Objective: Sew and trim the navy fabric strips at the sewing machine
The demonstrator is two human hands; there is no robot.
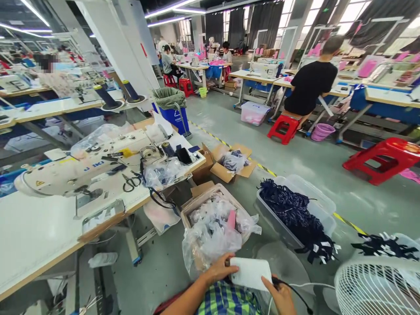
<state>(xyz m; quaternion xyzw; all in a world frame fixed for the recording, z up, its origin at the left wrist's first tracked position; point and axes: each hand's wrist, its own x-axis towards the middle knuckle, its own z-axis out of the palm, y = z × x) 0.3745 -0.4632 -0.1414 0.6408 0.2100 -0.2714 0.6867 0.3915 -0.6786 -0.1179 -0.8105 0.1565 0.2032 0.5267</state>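
Observation:
My left hand (219, 267) grips the left end of a white rectangular block (252, 273) that looks like a power bank, held above my lap. My right hand (281, 297) is at the block's right end, its fingers closed around that corner near a black cable (297, 292). A white cord (315, 285) runs from there toward the fan. Whether the black cable is plugged into the block, I cannot tell. Green and blue checked cloth (226, 299) lies beneath the block. Just beyond my hands is a bin (218, 189) filled with clear plastic bags (213, 227).
A sewing machine (88, 159) stands on the table (39, 236) at left, with scissors (131, 183) and a phone (183, 155). Right are a tub (282, 227) of dark fabric strips (292, 205) and a white fan (377, 286). A person (315, 78) sits beyond on a red stool (284, 128).

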